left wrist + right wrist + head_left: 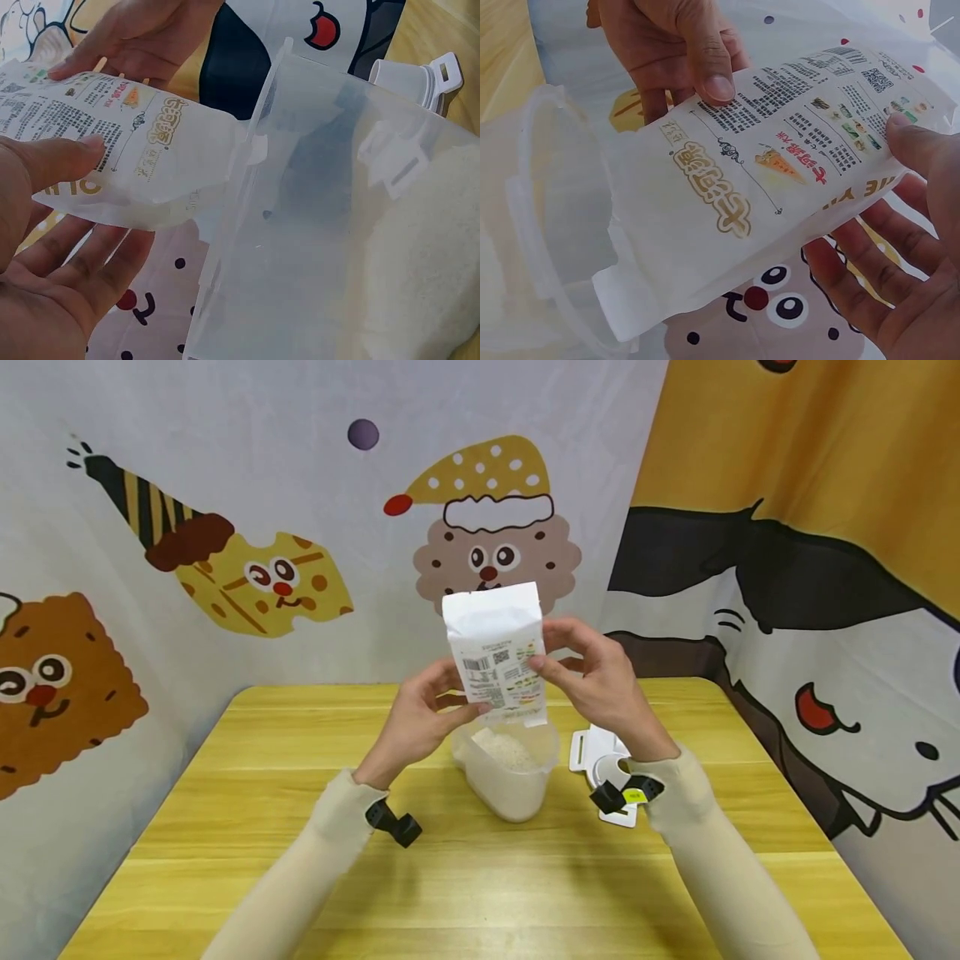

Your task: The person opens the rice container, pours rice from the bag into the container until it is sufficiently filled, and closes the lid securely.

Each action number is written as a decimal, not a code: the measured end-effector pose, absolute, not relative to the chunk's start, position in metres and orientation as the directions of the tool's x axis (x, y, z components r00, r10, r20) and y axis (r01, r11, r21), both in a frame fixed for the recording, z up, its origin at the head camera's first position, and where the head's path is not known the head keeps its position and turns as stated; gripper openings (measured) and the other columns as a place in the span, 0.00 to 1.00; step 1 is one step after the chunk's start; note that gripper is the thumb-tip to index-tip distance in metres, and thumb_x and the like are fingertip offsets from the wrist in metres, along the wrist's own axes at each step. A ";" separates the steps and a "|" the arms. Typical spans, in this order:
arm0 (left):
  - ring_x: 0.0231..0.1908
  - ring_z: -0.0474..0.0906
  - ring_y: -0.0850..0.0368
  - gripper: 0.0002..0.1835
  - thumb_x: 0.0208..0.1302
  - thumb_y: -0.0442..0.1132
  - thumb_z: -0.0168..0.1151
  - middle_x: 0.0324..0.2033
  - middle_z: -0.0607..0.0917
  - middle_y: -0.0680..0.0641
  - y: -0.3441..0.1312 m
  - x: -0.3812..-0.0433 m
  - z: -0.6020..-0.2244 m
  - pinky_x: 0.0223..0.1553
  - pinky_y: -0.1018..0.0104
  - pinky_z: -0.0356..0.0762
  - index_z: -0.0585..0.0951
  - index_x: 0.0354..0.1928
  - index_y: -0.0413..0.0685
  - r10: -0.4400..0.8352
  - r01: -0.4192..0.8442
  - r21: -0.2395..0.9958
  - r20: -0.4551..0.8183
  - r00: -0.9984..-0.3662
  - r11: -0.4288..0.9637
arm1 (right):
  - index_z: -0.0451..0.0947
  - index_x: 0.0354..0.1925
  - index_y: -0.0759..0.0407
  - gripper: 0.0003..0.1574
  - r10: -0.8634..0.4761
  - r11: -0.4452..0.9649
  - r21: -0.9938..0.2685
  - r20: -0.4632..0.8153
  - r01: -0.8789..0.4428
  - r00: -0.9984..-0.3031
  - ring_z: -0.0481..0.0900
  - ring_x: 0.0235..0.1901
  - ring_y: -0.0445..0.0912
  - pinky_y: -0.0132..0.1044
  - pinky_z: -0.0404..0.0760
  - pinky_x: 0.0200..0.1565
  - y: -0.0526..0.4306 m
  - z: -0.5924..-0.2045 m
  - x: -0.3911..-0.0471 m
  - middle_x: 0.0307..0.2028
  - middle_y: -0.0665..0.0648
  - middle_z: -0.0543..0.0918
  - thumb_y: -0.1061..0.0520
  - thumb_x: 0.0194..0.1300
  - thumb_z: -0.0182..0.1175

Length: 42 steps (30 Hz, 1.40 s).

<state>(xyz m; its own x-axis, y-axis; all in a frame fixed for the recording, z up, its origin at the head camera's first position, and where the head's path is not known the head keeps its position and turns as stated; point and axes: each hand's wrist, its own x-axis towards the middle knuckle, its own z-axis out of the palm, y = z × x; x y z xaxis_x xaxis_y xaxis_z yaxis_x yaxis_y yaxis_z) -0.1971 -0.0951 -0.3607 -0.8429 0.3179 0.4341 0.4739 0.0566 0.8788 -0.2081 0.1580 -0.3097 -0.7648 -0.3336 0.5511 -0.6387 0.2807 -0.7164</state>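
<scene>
A white printed rice bag hangs mouth down over a translucent plastic container. Its lower end reaches the container's rim. My left hand grips the bag's left side, thumb across the printed face and fingers behind. On the other side, my right hand pinches the bag's edge between thumb and fingers, higher up than the left. Whitish rice lies in the bottom of the container, seen through its wall in the left wrist view. The bag looks thin and slack near its mouth.
To the right of the container, partly under my right wrist, lies a white plastic lid with a round cup-like part. The wooden table stands against a cartoon-printed curtain. Small black wrist cameras sit on both sleeves.
</scene>
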 end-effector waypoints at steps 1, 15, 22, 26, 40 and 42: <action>0.50 0.85 0.55 0.28 0.62 0.28 0.72 0.52 0.87 0.41 -0.095 -0.197 -0.361 0.54 0.56 0.86 0.78 0.65 0.50 0.315 0.473 0.879 0.434 -0.844 0.056 | 0.77 0.62 0.53 0.25 -0.334 0.283 -0.719 0.547 -0.635 -0.767 0.83 0.49 0.39 0.32 0.87 0.49 0.158 -0.310 -0.208 0.48 0.56 0.87 0.59 0.69 0.67; 0.55 0.84 0.55 0.34 0.62 0.26 0.71 0.58 0.84 0.41 -0.100 -0.197 -0.364 0.57 0.57 0.86 0.74 0.69 0.50 0.298 0.442 0.897 0.416 -0.859 0.022 | 0.71 0.70 0.49 0.37 -0.442 0.314 -0.765 0.406 -0.562 -0.800 0.82 0.56 0.50 0.56 0.84 0.59 0.167 -0.327 -0.210 0.59 0.56 0.83 0.60 0.66 0.71; 0.53 0.84 0.56 0.33 0.61 0.25 0.71 0.58 0.84 0.39 -0.101 -0.196 -0.366 0.56 0.56 0.86 0.74 0.68 0.46 0.289 0.448 0.894 0.428 -0.857 0.004 | 0.75 0.66 0.49 0.32 -0.438 0.336 -0.747 0.416 -0.574 -0.797 0.84 0.52 0.45 0.45 0.88 0.54 0.168 -0.332 -0.212 0.57 0.52 0.83 0.59 0.66 0.71; 0.54 0.84 0.54 0.33 0.61 0.25 0.71 0.58 0.85 0.40 -0.101 -0.195 -0.367 0.57 0.56 0.86 0.74 0.68 0.47 0.297 0.437 0.899 0.418 -0.859 -0.001 | 0.76 0.65 0.49 0.30 -0.423 0.343 -0.742 0.426 -0.576 -0.800 0.85 0.50 0.43 0.46 0.89 0.52 0.168 -0.335 -0.212 0.54 0.52 0.85 0.58 0.66 0.70; 0.69 0.72 0.48 0.38 0.59 0.32 0.76 0.67 0.76 0.50 -0.109 -0.195 -0.377 0.72 0.50 0.72 0.73 0.70 0.53 0.284 0.456 0.885 0.416 -0.864 0.091 | 0.77 0.63 0.54 0.30 -0.364 0.267 -0.772 0.474 -0.577 -0.802 0.85 0.48 0.41 0.32 0.88 0.46 0.176 -0.337 -0.214 0.52 0.57 0.85 0.64 0.64 0.70; 0.71 0.69 0.46 0.40 0.58 0.33 0.77 0.69 0.75 0.50 -0.112 -0.195 -0.382 0.73 0.51 0.70 0.71 0.72 0.55 0.274 0.449 0.888 0.408 -0.871 0.105 | 0.77 0.64 0.55 0.30 -0.354 0.258 -0.776 0.478 -0.575 -0.804 0.85 0.48 0.41 0.31 0.88 0.45 0.178 -0.337 -0.214 0.52 0.56 0.85 0.64 0.64 0.70</action>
<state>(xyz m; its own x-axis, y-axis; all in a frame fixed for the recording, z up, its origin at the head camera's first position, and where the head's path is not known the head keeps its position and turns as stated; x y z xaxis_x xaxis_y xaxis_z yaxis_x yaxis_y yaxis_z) -0.1946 -0.1119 -0.3819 -0.8711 0.2738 0.4078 0.4486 0.1053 0.8875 -0.2138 0.1783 -0.3374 -0.8042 -0.3536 0.4777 -0.5748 0.2583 -0.7765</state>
